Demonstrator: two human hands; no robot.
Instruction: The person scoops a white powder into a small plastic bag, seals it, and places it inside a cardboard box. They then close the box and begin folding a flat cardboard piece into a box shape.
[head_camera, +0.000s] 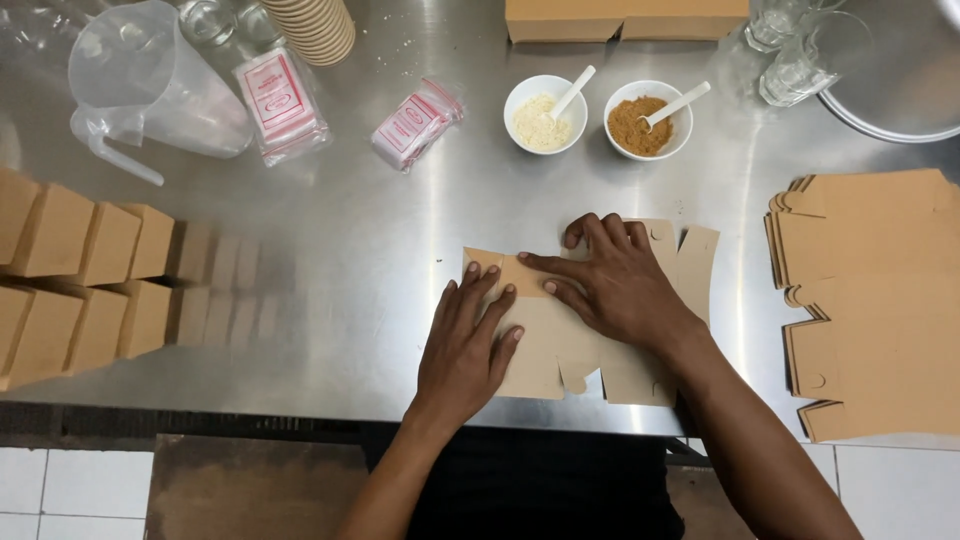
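Two bare hands press flat on one die-cut brown cardboard box blank (580, 335) lying unfolded on the steel tabletop (350, 250). Left hand (465, 345): fingers (478, 295) together and extended, palm down on the blank's left panel, gripping nothing. Right hand (615, 285): fingers (560, 268) slightly spread, pointing left across the blank's upper part, tips just beside those of the left hand; also pinning, not gripping.

Risks, as judged: the blank's lower tabs lie close to the tabletop's near edge, so a push toward the body could slide it off. Polished steel gives little friction; uneven pressure could skew a crease. Beyond the fingers stand two white bowls, one of pale powder (544, 115) and one of brown powder (648, 120), each with a white spoon; a wide sweep of a raised flap could tip them.

Packages: up and to the left of the fingers, two clear wrapped packs with red-and-white labels, one upright (282, 100), one lying tilted (415, 125). Farther left, a clear plastic jug (150, 85) on its side. Far left, rows of folded brown boxes (85, 285). Right of the fingers, a stack of flat blanks (880, 300). Beyond, a stack of brown discs (315, 25), closed brown cartons (625, 18) and clear glasses (790, 45).
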